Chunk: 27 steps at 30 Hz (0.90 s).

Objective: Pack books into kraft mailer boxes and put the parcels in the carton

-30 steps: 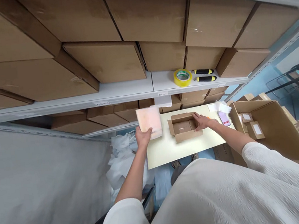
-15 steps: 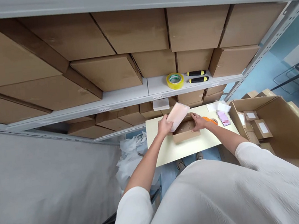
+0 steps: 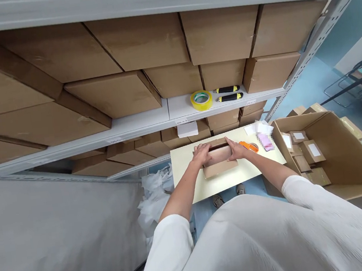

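Note:
A small open cardboard box (image 3: 221, 169) sits on the pale table (image 3: 196, 189). A flat pale pink block (image 3: 219, 155) now lies inside it, covering most of the opening. My left hand (image 3: 201, 155) is closed round the box's left end, its fingers reaching over the rim near the block. Whether those fingers still touch the block I cannot tell. At the right end, my right hand (image 3: 236, 150) grips the box wall, thumb towards the near side. An orange tape dispenser (image 3: 249, 146) rests just right of that hand.
Right of the table stands a large open carton (image 3: 350, 145) holding several small labelled boxes (image 3: 313, 151). Shelves of cardboard boxes face me, with yellow tape (image 3: 201, 101) and two cutters (image 3: 230, 97) on a ledge. White plastic film (image 3: 155, 195) lies at left.
My left hand has lowered the tilted pale pink block into the small box, where it lies flat. My right hand stays at the box's right end. The view has shifted slightly.

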Available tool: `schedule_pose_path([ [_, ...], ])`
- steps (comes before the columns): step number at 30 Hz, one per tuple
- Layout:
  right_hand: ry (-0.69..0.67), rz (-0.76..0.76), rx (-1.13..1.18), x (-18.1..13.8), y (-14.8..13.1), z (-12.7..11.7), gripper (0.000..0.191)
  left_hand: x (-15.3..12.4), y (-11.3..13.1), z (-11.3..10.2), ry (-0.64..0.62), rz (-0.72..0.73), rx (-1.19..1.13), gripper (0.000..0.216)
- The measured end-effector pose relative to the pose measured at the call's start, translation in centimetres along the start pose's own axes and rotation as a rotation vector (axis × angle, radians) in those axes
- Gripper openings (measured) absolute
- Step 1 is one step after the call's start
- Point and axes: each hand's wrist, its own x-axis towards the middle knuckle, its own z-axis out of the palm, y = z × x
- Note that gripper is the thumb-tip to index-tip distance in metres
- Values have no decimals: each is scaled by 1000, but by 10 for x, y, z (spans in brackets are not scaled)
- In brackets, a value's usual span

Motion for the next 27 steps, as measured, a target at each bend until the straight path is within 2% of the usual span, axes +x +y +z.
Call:
schedule_pose_path([
  [2,-5,0,-5,1,2,1,157,-6,0,-3,78,19,27,43],
  [4,-12,3,-6,3,5,2,156,-14,-2,-8,164,-19,36,37],
  [7,-5,27,-13,4,10,5,152,-28,-14,-12,294,-143,-17,35],
  [10,61,52,-28,5,18,7,148,-42,-34,-9,411,-267,-150,37],
  [12,118,86,-25,5,26,5,137,-50,-49,-3,481,-310,-291,34],
  [15,237,168,59,5,38,0,102,-60,-68,11,550,-384,-535,23],
  [18,336,246,246,8,48,-7,75,-65,-76,27,534,-434,-753,14],
  [22,390,356,529,16,49,-12,48,-72,-75,44,427,-346,-833,19],
  [25,309,331,786,21,40,-9,33,-77,-74,50,353,-238,-735,39],
  [27,228,266,823,22,34,-6,32,-81,-75,51,307,-148,-635,52],
])
